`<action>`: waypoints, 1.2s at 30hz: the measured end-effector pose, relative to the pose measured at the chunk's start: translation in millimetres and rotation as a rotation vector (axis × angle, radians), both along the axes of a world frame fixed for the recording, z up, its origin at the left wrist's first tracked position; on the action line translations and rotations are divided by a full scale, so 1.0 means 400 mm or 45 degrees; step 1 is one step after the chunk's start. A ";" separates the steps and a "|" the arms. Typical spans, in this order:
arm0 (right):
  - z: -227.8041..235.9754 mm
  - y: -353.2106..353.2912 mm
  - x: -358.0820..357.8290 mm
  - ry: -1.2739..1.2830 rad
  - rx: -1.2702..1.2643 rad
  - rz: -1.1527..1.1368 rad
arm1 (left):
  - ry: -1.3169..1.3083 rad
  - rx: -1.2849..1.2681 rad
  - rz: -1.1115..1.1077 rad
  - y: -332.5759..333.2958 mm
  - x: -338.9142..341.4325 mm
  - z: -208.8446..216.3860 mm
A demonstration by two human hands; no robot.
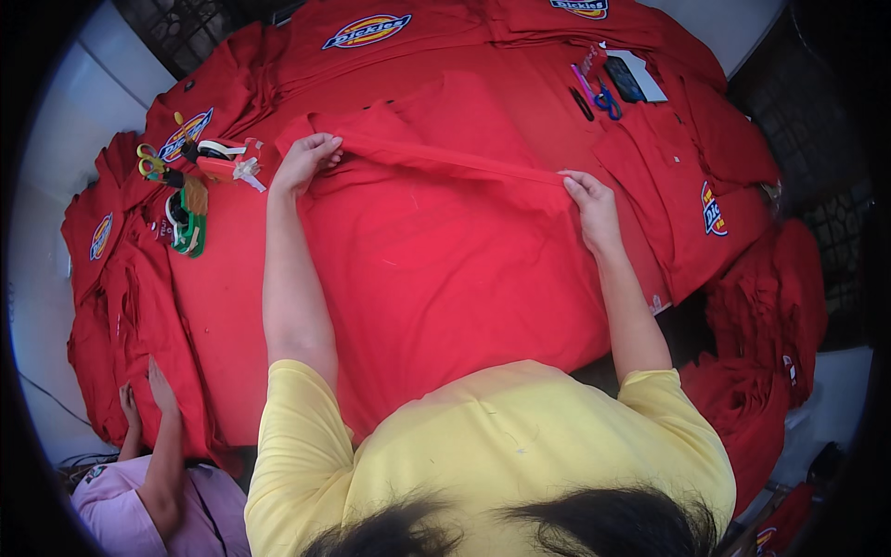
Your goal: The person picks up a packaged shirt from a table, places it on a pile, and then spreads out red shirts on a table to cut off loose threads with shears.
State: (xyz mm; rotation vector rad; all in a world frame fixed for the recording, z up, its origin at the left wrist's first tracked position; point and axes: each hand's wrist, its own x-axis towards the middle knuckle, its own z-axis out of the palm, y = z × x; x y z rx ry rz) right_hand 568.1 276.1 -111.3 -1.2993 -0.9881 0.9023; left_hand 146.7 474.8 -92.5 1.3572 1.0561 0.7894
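Left hand (311, 161), upper left of centre, and right hand (594, 212), upper right, pinch the garment (445, 269) by its edge; pulling evenly should keep it straight.

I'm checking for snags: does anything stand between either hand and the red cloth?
Nothing visible does: the left hand and right hand pinch the edge of the red cloth. The green tape dispenser stands apart, farther left.
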 end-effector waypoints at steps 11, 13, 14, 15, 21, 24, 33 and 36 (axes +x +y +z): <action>-0.039 0.024 0.075 0.601 -0.016 -0.024 | -0.303 0.423 0.161 -0.109 0.103 0.132; -0.038 -0.030 0.103 0.581 -0.222 0.077 | 0.032 0.539 0.190 -0.180 0.058 0.147; -0.029 -0.068 0.111 0.574 -0.320 0.128 | 0.242 0.529 0.168 -0.247 0.013 0.160; -0.024 -0.105 0.133 0.494 -0.398 0.177 | 0.447 0.507 0.146 -0.307 -0.033 0.159; -0.019 -0.149 0.094 -1.124 -0.102 -0.129 | 1.107 0.340 0.594 -0.621 -0.198 0.022; 0.036 -0.043 -0.097 -0.868 0.207 0.271 | 1.181 0.060 0.755 -0.723 -0.121 0.014; -0.078 0.196 -0.426 -1.325 0.202 0.344 | 1.060 1.065 0.514 -0.632 0.160 -0.091; -0.094 0.246 -0.361 -0.191 -0.095 0.583 | 0.983 0.899 0.511 -0.575 0.199 -0.148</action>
